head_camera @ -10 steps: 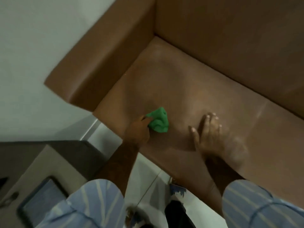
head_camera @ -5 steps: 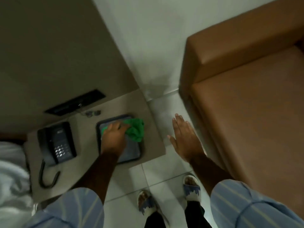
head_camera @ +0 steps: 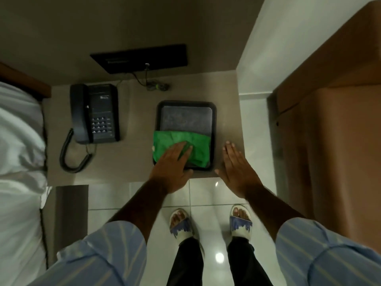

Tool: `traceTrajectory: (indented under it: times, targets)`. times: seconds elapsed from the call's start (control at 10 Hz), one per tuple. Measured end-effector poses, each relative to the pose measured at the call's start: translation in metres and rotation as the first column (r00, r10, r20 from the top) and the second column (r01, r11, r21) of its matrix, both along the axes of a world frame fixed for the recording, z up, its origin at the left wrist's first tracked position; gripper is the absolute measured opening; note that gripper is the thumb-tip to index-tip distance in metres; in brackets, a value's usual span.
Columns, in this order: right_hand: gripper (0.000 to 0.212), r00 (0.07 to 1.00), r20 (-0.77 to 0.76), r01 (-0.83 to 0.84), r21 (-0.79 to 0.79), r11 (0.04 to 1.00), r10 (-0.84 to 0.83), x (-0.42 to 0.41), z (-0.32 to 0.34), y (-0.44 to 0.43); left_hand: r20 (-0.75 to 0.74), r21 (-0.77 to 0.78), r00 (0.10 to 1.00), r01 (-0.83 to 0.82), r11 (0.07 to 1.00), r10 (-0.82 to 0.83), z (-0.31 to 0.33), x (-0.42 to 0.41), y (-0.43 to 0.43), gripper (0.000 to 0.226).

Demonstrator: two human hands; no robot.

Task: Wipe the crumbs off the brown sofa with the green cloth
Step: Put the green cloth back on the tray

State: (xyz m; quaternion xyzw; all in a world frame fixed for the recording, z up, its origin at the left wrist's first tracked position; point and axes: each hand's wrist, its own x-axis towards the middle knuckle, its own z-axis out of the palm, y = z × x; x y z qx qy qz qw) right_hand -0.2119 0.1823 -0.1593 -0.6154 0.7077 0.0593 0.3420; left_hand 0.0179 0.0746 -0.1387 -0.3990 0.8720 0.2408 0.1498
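Observation:
The green cloth [head_camera: 196,144] lies spread over the near half of a dark tray [head_camera: 186,105] on a beige side table. My left hand [head_camera: 173,164] rests flat on the cloth with fingers stretched out, fingertips at a fold and the thumb apart at the tray's front rim. To the right of the tray, my right hand [head_camera: 237,168] hovers open over the table's front corner, holding nothing. The brown sofa [head_camera: 329,112] stands at the right edge of the view, away from both hands. No crumbs are visible on it.
A black corded telephone [head_camera: 94,113] sits left of the tray, with a black wall panel [head_camera: 142,58] and cables behind. A white bed [head_camera: 18,162] fills the left side. My sandalled feet [head_camera: 181,223] stand on glossy white floor tiles.
I turned from the sofa seat to the side table. My left hand carried the bunched cloth off the sofa to the tray, where it now lies spread. My right hand left the seat.

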Motion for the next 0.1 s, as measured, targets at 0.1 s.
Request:
traceTrajectory:
  times: [0.1]
  targets:
    - [0.089, 0.987, 0.077, 0.143, -0.011, 0.990, -0.142, -0.0250, 0.0603, -0.0239, -0.016, 0.016, 1.000, -0.014, 1.000, 0.014, 0.0385, 0.0008, -0.0109, 0.088]
